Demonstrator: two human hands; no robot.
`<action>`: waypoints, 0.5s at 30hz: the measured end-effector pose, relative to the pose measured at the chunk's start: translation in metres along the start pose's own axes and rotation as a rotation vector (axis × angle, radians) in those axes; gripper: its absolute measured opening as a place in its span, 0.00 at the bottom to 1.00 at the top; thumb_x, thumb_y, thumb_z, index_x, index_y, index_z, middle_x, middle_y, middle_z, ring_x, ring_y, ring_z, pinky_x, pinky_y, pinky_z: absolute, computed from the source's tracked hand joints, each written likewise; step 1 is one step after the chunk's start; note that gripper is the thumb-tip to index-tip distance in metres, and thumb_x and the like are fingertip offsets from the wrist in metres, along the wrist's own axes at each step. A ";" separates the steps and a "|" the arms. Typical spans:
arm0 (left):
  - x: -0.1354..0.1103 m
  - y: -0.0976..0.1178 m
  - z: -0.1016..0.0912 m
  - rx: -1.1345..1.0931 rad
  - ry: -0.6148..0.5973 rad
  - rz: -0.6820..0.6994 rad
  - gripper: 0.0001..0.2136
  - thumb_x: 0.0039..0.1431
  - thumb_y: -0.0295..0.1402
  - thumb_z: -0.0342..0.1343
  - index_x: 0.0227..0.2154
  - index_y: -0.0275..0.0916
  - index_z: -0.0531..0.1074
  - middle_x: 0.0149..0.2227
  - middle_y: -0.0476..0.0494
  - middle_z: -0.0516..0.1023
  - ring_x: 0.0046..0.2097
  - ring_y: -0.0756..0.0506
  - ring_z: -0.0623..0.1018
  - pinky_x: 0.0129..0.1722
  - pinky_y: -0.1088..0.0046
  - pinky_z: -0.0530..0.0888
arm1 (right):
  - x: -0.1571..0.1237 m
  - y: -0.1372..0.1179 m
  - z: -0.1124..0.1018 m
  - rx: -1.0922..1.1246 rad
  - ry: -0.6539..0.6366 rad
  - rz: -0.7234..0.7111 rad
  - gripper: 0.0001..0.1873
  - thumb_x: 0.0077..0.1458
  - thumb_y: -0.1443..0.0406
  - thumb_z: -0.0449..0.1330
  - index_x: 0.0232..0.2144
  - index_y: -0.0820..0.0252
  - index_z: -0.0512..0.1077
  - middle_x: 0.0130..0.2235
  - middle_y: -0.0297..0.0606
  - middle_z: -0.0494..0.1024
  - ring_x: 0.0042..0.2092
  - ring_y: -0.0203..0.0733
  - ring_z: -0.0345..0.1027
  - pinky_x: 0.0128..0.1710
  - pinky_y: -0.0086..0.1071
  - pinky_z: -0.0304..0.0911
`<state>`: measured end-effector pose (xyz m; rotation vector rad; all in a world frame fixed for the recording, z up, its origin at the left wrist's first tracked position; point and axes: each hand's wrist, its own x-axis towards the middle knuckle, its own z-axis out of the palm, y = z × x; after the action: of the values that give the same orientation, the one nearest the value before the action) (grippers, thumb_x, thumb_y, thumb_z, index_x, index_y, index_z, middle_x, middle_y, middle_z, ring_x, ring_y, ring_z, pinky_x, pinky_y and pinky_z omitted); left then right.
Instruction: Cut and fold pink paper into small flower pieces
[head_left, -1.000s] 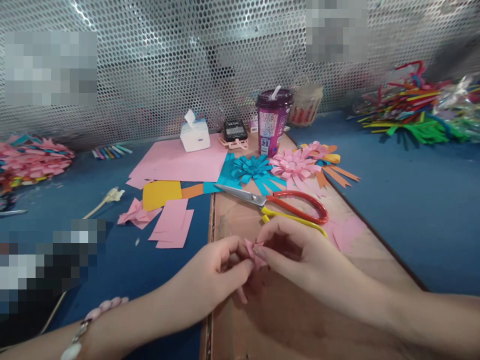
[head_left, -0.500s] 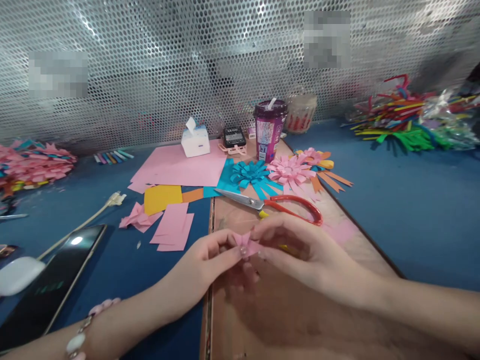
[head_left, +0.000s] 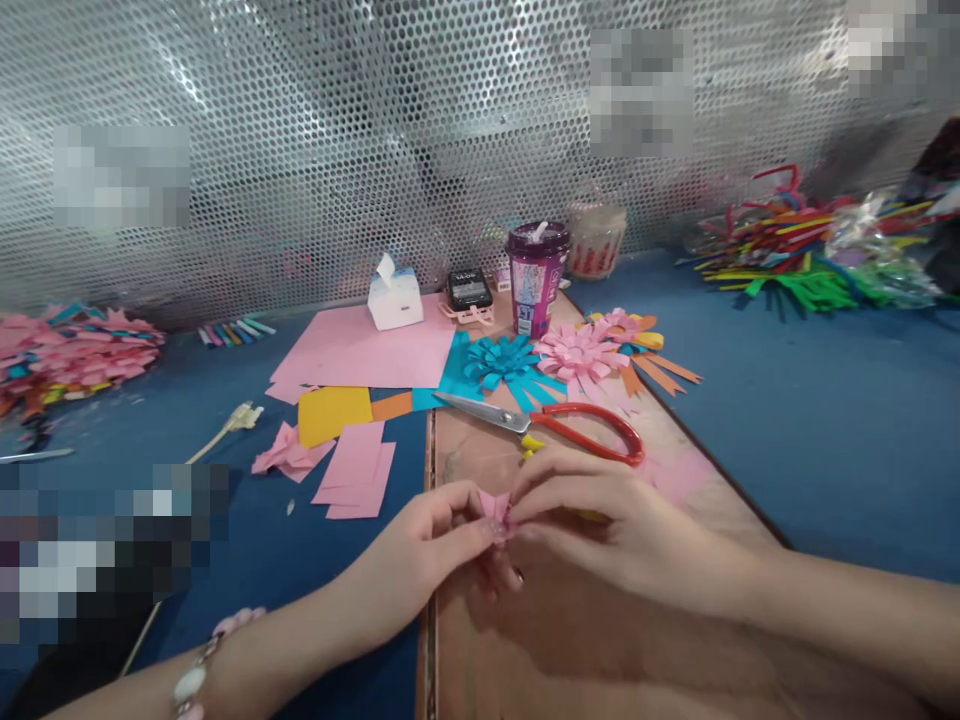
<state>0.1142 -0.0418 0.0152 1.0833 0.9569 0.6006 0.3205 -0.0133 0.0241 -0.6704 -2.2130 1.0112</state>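
Note:
A small folded piece of pink paper (head_left: 495,505) is held between both hands above the brown board (head_left: 570,650). My left hand (head_left: 442,535) pinches it from the left, thumb on top. From the right, my right hand (head_left: 600,510) closes its thumb and fingers on the other side of the same paper. The fingers partly hide its folds. Just beyond my right hand lie scissors (head_left: 517,415) with red handles, blades pointing left. Pink paper strips (head_left: 352,470) and a crumpled pink paper piece (head_left: 289,455) rest to the left on the blue table.
Farther back are a blue paper flower (head_left: 502,362), a pink paper flower (head_left: 577,352), a yellow paper sheet (head_left: 335,415), a tissue pack (head_left: 395,300) and a purple cup (head_left: 534,285). Pink paper shapes (head_left: 82,345) are heaped at left, colourful strips (head_left: 802,240) at right.
The view has shifted slightly, so things sit a little lower. My right fingers have moved closer in on the pink paper, and less of it shows now.

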 end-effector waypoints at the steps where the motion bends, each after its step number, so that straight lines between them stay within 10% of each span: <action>1: 0.001 0.000 0.000 0.006 -0.004 -0.009 0.11 0.60 0.40 0.54 0.31 0.36 0.66 0.27 0.44 0.77 0.30 0.48 0.77 0.32 0.72 0.71 | 0.000 0.001 0.000 -0.012 -0.007 -0.013 0.08 0.59 0.67 0.58 0.38 0.58 0.77 0.41 0.40 0.74 0.43 0.36 0.71 0.44 0.31 0.68; 15: -0.001 0.001 -0.002 0.153 -0.020 -0.035 0.12 0.63 0.41 0.49 0.33 0.36 0.66 0.29 0.45 0.77 0.30 0.49 0.76 0.33 0.73 0.71 | 0.003 -0.003 0.001 -0.021 0.004 0.061 0.08 0.59 0.68 0.56 0.35 0.60 0.77 0.39 0.40 0.74 0.38 0.34 0.70 0.40 0.30 0.69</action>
<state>0.1117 -0.0413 0.0162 1.2032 1.0153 0.4928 0.3170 -0.0132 0.0266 -0.7532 -2.2147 1.0170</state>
